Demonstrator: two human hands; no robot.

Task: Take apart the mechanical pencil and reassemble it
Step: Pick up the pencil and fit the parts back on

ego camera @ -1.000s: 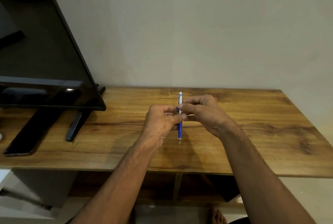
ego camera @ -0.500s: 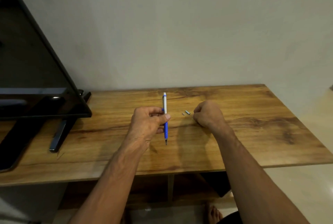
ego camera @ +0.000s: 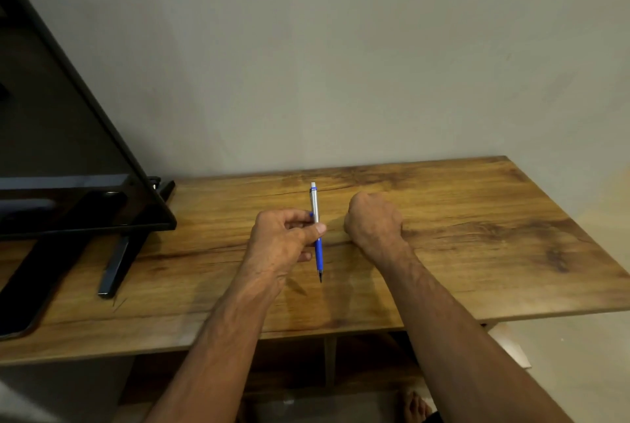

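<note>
1. From my remote seat, the plain grey wall fills the upper half of the head view, from 9 o'clock round to 3.
2. The wooden table runs across the middle, and its front edge passes under both forearms.
3. A dark television stands at 9 o'clock on the table, with its screen angled toward me.
4. One black stand leg of the television reaches toward 7 o'clock on the wood, well apart from the hands.
5. The right hand rests on the table just past centre at 3 o'clock of the left hand. Its back faces me and its fingers curl under and away. I cannot tell whether they are clamped on anything.
6. The left hand sits near centre above the table, with thumb and fingers pinched together around the pencil's barrel.
7. A bare foot shows on the floor at 5 o'clock, below the table edge.
8. The mechanical pencil is in the left hand, between the two hands and close beside the right one. Its white-topped silver upper end points to 12 o'clock, and its blue lower part and dark tip point to 6, above the wood.
</note>
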